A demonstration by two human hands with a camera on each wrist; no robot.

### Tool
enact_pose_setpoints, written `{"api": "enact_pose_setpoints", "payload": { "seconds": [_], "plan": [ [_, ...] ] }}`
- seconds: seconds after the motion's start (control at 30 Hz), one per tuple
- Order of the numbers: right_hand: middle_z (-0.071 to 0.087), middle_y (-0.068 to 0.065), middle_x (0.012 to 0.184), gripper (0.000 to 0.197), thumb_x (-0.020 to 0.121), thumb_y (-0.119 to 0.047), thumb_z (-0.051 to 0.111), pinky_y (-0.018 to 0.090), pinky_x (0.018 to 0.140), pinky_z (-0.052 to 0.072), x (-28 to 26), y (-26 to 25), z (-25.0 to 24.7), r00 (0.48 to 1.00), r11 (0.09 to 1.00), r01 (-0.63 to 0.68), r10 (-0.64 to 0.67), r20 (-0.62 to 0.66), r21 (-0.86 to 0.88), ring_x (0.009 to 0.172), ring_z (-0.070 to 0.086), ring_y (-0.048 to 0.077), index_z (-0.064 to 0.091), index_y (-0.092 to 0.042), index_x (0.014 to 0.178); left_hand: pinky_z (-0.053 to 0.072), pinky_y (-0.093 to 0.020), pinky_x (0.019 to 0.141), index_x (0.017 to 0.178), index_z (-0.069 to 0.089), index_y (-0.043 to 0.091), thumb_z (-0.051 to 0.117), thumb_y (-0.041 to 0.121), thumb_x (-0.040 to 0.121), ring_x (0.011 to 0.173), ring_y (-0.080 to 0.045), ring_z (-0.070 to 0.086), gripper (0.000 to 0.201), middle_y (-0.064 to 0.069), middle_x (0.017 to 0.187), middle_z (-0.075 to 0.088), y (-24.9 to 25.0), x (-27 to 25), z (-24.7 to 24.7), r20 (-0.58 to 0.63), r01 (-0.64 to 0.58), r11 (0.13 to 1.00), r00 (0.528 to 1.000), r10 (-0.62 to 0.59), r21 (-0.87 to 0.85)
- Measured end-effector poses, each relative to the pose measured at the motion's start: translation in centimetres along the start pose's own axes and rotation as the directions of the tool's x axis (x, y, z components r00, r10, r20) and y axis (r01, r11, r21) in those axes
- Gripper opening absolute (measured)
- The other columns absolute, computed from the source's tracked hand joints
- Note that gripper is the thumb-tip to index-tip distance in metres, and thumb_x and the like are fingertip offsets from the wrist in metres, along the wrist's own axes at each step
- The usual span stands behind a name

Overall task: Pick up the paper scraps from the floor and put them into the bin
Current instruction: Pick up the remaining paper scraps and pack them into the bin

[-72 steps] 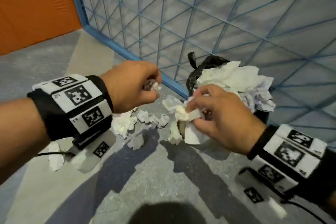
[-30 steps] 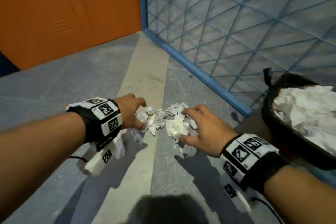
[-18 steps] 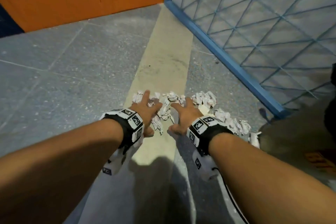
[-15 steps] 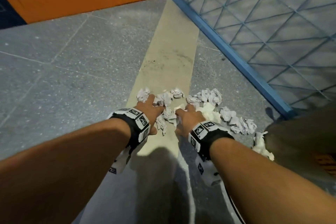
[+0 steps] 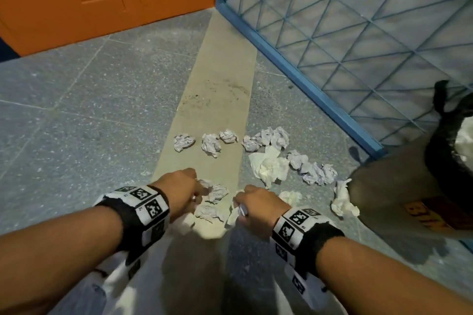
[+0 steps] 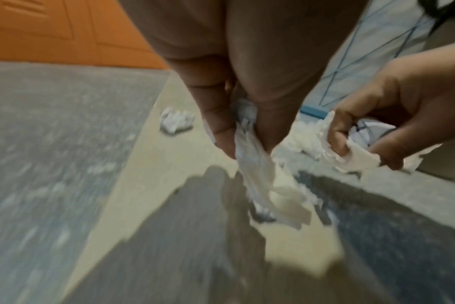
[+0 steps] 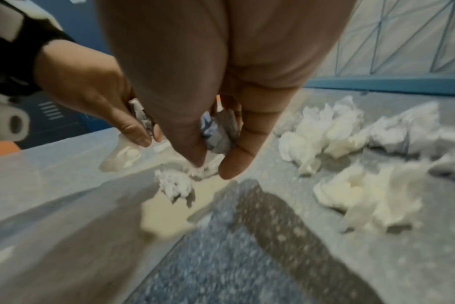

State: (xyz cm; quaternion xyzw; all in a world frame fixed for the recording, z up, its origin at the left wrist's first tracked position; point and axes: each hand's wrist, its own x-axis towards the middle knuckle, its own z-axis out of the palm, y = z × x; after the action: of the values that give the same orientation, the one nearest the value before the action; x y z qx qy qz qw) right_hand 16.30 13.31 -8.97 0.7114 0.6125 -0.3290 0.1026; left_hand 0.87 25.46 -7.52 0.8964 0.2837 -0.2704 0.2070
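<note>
Nothing here reads clearly. The bin (image 5: 422, 207) carries an orange label (image 5: 430, 215) low on its side with dark lettering, but it is skewed and too blurred to make out. The wristbands (image 5: 143, 202) bear black-and-white square code markers with tiny characters beside them, too small to read. Faint lines show on some paper scraps (image 5: 212, 144), none legible.

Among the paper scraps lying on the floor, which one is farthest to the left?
The crumpled scrap alone at the left end of the far row, on the beige floor stripe; every other loose scrap lies to its right.
</note>
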Motion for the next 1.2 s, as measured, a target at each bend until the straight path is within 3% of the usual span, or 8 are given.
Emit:
{"api": "enact_pose_setpoints", "payload": {
  "seconds": [0.2,0.37,0.53,0.63,0.77,0.83,1.0,1.2],
  "plan": [
    [0.056,0.007,0.117,0.032,0.089,-0.032,0.056,0.038,0.093,0.047,-9.1,2.8,-7.8,0.973,0.997,0.073,-0.068,-0.220,0.014,0.110,0.053,0.027,0.056,-0.020,0.119,0.044,-0.026,0.089,0.123,0.059,0.029,0.065,0.026,0.084,0.104,-0.024,0.059,0.040,-0.005,0.116,0.055,7.1,-1.7,-9.7,-0.346,-0.169,0.985,0.923,0.170,0.033],
    [0.062,0.001,0.109,0.033,0.084,-0.041,0.062,0.026,0.085,0.039,-19.2,8.1,-14.6,0.881,0.997,-0.069,0.046,-0.470,-0.031,0.104,0.056,0.021,0.062,-0.024,0.112,0.033,-0.023,0.085,0.133,0.049,0.031,0.065,0.031,0.084,0.112,-0.026,0.052,0.052,-0.008,0.120,0.055,18.8,-2.3,-16.9,-0.687,-0.387,0.922,0.672,0.277,-0.008],
    [0.069,0.006,0.096,0.026,0.077,-0.033,0.071,0.028,0.074,0.039,-28.7,15.5,-17.0,0.671,0.946,-0.305,0.297,-0.679,0.113,0.090,0.061,0.026,0.068,-0.021,0.099,0.024,-0.006,0.078,0.132,0.049,0.027,0.064,0.025,0.084,0.112,-0.020,0.052,0.051,-0.006,0.127,0.049,30.9,-1.0,-18.9,-0.826,-0.600,0.800,0.458,0.329,-0.014],
    [0.070,0.010,0.101,0.027,0.075,-0.032,0.074,0.030,0.077,0.043,-30.1,20.7,-15.7,0.618,0.875,-0.453,0.446,-0.648,0.172,0.097,0.063,0.030,0.069,-0.021,0.098,0.041,-0.026,0.091,0.132,0.049,0.024,0.060,0.021,0.084,0.109,-0.028,0.054,0.049,-0.010,0.129,0.044,36.1,1.7,-16.9,-0.730,-0.615,0.788,0.528,0.434,0.023],
    [0.070,0.009,0.102,0.025,0.070,-0.036,0.075,0.031,0.082,0.048,-28.5,25.0,-13.2,0.693,0.845,-0.486,0.528,-0.491,0.222,0.100,0.063,0.030,0.071,-0.025,0.092,0.044,-0.038,0.095,0.126,0.055,0.019,0.054,0.022,0.088,0.114,-0.037,0.052,0.038,-0.015,0.130,0.045,40.0,5.6,-13.7,-0.444,-0.439,0.887,0.773,0.453,0.142],
    [0.070,0.007,0.101,0.024,0.068,-0.036,0.074,0.029,0.080,0.046,-27.3,25.5,-12.7,0.713,0.859,-0.470,0.505,-0.487,0.203,0.099,0.063,0.029,0.071,-0.026,0.090,0.047,-0.039,0.094,0.121,0.058,0.019,0.059,0.026,0.085,0.113,-0.037,0.055,0.037,-0.015,0.126,0.052,40.8,6.9,-13.2,-0.367,-0.381,0.899,0.821,0.437,0.217],
    [0.067,0.003,0.100,0.029,0.072,-0.036,0.070,0.024,0.073,0.038,-26.2,25.1,-12.7,0.783,0.884,-0.458,0.451,-0.428,0.095,0.099,0.061,0.026,0.067,-0.027,0.099,0.049,-0.036,0.092,0.118,0.059,0.023,0.064,0.032,0.078,0.110,-0.029,0.060,0.041,-0.008,0.117,0.064,41.5,8.4,-13.6,-0.280,-0.355,0.870,0.845,0.455,0.343],
    [0.055,-0.007,0.117,0.084,0.050,-0.046,0.086,0.028,0.086,0.044,-31.0,24.1,-16.9,0.843,0.879,-0.428,0.472,-0.260,0.208,0.103,0.055,0.015,0.049,-0.040,0.125,0.042,-0.030,0.097,0.123,0.058,0.032,0.057,0.032,0.084,0.116,-0.025,0.054,0.039,-0.007,0.127,0.051,40.2,5.6,-17.3,-0.363,-0.447,0.861,0.781,0.508,0.244]
  ]
}}
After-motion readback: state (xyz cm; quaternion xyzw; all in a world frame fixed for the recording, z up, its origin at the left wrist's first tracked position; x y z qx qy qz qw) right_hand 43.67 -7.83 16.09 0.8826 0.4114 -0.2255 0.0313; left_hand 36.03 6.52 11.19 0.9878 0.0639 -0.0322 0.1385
